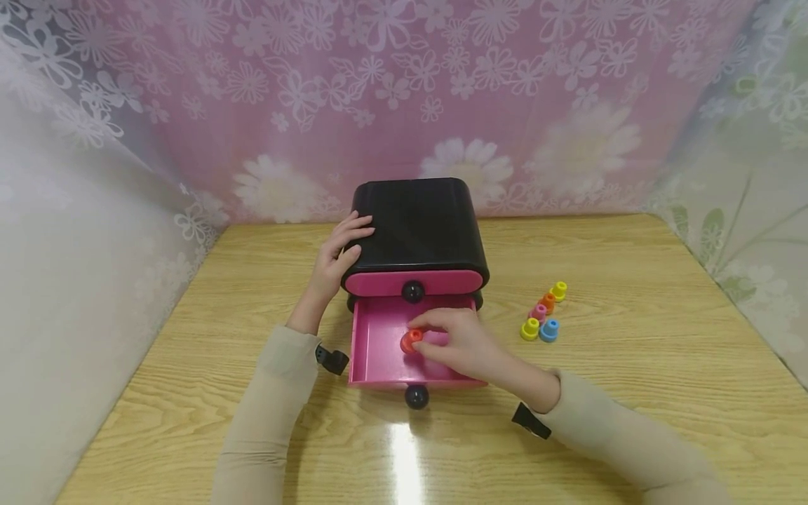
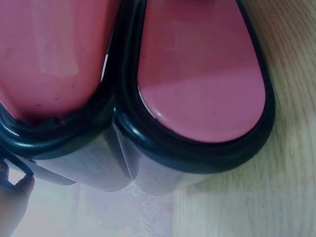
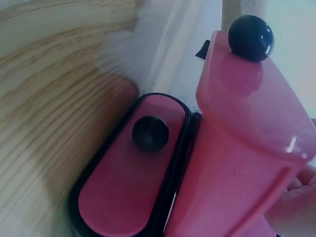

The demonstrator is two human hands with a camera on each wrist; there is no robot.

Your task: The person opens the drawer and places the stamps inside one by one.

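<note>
Roughly upright, the red peg (image 1: 410,342) is pinched at the fingertips of the right grip (image 1: 463,341), the nearer hand, with the pulled-out drawer (image 1: 379,358) beneath; farther off, the black cabinet (image 1: 416,221) is touched by the left grip's (image 1: 337,252) extended fingers.

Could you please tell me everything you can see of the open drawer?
The open drawer is pink, glossy and plastic-looking, an open-topped box with a round black knob on its front. It sticks out, roughly level, from a black cabinet, between a closed upper drawer and a closed lower drawer. The right hand reaches in, pinching a red piece; whether that touches the drawer's floor is unclear.
</note>
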